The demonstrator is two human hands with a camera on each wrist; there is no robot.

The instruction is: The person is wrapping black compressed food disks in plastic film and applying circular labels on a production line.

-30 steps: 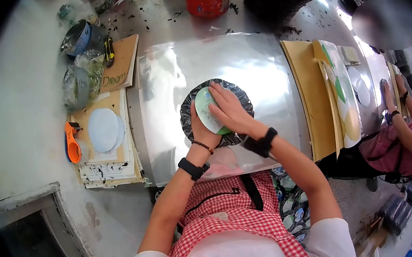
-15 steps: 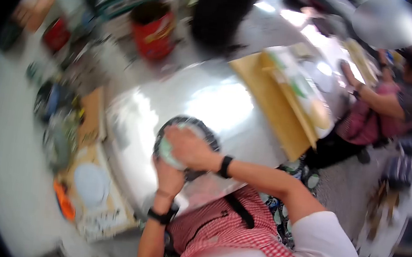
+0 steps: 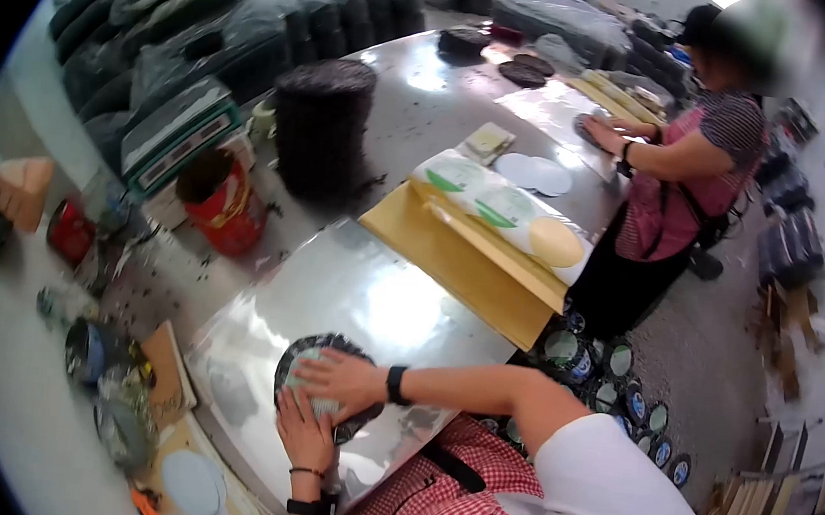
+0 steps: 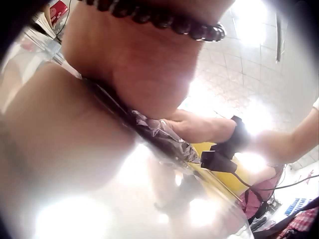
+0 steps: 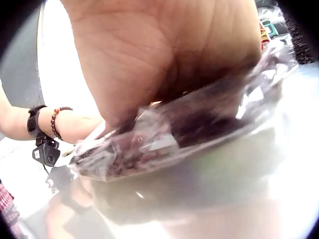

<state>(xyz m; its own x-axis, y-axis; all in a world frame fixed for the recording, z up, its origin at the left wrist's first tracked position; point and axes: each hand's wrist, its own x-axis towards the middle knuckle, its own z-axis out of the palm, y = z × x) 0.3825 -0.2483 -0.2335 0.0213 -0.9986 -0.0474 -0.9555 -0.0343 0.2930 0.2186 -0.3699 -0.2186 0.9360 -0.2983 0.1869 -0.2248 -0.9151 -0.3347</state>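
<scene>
A round, flat dark packet (image 3: 365, 419) in crinkled clear plastic lies on a shiny clear sheet (image 3: 253, 341) in the head view. On its top sits a round pale-green label (image 3: 324, 406), mostly covered by the hands. My right hand (image 3: 344, 381) rests on the label with fingers straight and spread. Beside it, my left hand (image 3: 304, 429) lays its straight fingers on the label's near left part. The right wrist view has the palm (image 5: 164, 55) over the crumpled plastic wrap (image 5: 149, 142). In the left wrist view the wrap's edge (image 4: 164, 133) shows beneath the hand.
To the right lies yellow-brown paper (image 3: 461, 273) with a printed sheet on it. Beyond stand a red bucket (image 3: 227, 208) and a stack of dark discs (image 3: 321, 127). White discs (image 3: 193, 484) lie on papers at left. Another person (image 3: 690, 156) works farther along the table.
The head view has swung up and to the right, showing more of the room. My left fingers have come up over the label beside the right hand, which stays on it.
</scene>
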